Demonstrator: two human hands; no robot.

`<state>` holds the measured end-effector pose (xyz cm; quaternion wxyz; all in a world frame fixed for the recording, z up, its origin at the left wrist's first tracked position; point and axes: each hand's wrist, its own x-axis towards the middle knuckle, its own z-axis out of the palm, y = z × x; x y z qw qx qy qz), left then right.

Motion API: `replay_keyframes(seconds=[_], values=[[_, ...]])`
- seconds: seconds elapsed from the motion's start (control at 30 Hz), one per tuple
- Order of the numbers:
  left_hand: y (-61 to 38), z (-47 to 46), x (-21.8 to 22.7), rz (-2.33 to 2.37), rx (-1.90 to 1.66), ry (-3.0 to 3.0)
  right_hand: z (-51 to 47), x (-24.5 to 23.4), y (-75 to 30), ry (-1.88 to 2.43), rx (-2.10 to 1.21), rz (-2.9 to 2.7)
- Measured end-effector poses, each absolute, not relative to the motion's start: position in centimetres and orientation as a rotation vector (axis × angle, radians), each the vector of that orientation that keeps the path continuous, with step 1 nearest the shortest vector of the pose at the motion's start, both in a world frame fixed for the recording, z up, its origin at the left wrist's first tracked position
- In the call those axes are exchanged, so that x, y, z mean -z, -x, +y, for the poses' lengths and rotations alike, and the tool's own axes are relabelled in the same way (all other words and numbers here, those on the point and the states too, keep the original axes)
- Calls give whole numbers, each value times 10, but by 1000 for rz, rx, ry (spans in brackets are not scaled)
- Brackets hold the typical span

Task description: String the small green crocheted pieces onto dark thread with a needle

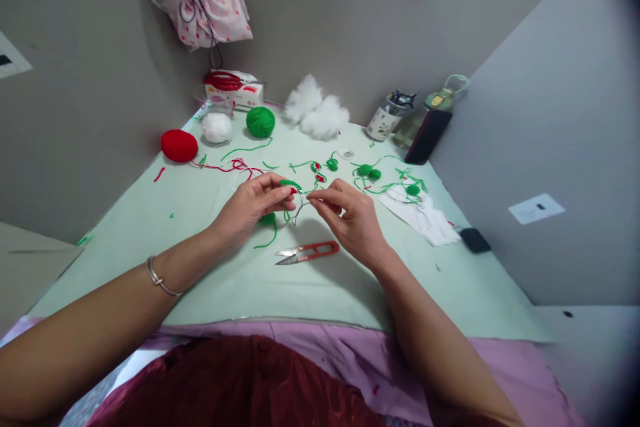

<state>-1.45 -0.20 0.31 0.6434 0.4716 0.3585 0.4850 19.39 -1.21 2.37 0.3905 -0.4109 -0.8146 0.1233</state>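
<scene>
My left hand (263, 203) is closed on a small crocheted piece (291, 185) with a green edge, a white line and red inside. Close by on the right, my right hand (347, 213) pinches something thin at its fingertips, too small to make out. A dark thread (296, 217) hangs looped between the hands, beside a strand of green yarn. Under the left hand lies a green crocheted bit (269, 219), partly hidden, with a yarn tail. Red-handled thread snips (310, 252) rest on the table just below the hands, blades pointing left.
Beyond the hands are red (179, 145), white (217, 127) and green (261, 121) yarn balls, and white stuffing (317, 110). Small green pieces (369, 172) and yarn scraps lie right, near white paper (420, 213). A pen holder (385, 120), bottle (440, 100) and phone (429, 137) stand back right.
</scene>
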Motion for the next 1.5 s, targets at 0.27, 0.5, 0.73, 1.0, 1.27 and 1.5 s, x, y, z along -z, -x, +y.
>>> replay_keyframes(seconds=[0.27,0.5,0.73,1.0,1.27,1.5], values=[[15,-1,-1,816,-1107,-1092,-14,-25,-194,1029,-347,-2063],[15,-1,1,818,-1106,-1084,-14,-25,-194,1044,-310,-2097],[13,-1,2,816,-1089,-1080,-14,-25,-194,1048,-299,-2128],[12,0,-2,779,-1012,-1000,-12,-26,-194,1055,-369,-2096],[12,-1,-4,817,-1047,-997,-13,-30,-195,1076,-485,-2021],[12,-3,-7,799,-1110,-998,-16,-34,-193,1100,-664,-1998]])
